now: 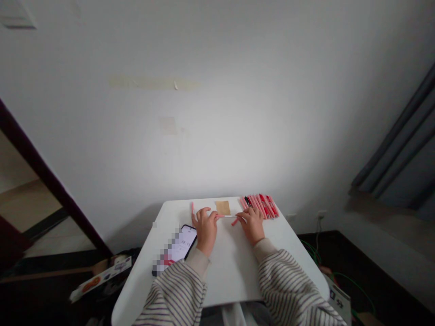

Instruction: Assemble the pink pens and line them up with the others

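Observation:
A thin pink-and-white pen (228, 216) stretches level between my two hands above the table. My left hand (205, 228) pinches its pink end with thumb and fingertips. At its other end, the fingers of my right hand (252, 225) are closed on the thin white part. A short pink piece (234, 222) sticks out below my right fingertips; whether it is held or lies on the table I cannot tell. Another slim pink piece (192, 208) is just beyond my left hand. Behind the pen lies a tan paper square (223, 208).
A row of pink and red pens (268, 207) lies at the back right of the white table (234, 271). A phone with a lit screen (185, 240) is beside my left wrist. The table's back edge is by the wall (231, 136).

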A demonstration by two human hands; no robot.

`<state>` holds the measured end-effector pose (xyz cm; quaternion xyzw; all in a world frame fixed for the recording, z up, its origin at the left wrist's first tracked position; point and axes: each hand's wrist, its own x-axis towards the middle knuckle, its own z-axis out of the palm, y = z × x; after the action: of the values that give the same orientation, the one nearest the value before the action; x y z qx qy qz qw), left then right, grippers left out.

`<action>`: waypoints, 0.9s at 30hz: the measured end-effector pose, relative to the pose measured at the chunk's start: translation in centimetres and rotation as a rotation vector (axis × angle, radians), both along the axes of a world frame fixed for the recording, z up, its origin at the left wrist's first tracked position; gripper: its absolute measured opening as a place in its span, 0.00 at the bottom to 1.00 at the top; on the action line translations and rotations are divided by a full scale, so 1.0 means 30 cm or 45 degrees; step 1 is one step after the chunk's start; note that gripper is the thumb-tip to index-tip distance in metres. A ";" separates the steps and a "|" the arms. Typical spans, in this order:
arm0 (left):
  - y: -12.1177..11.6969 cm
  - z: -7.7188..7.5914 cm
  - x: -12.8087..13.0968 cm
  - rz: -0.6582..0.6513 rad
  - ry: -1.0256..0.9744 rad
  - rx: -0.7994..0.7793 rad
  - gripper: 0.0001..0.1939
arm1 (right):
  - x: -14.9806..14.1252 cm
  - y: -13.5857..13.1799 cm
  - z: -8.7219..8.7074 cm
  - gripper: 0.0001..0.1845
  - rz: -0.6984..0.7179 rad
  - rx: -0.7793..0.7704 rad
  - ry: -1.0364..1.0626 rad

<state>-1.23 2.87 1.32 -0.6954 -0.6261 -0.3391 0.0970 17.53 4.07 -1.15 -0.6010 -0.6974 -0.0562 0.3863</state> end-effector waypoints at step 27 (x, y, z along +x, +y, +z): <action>0.024 -0.048 0.019 -0.147 -0.195 -0.059 0.07 | 0.006 0.012 -0.010 0.07 0.066 0.050 -0.039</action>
<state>-0.68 3.58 -0.12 -0.7044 -0.5983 -0.3817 0.0130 17.70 4.42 -1.45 -0.5741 -0.7174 -0.0690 0.3887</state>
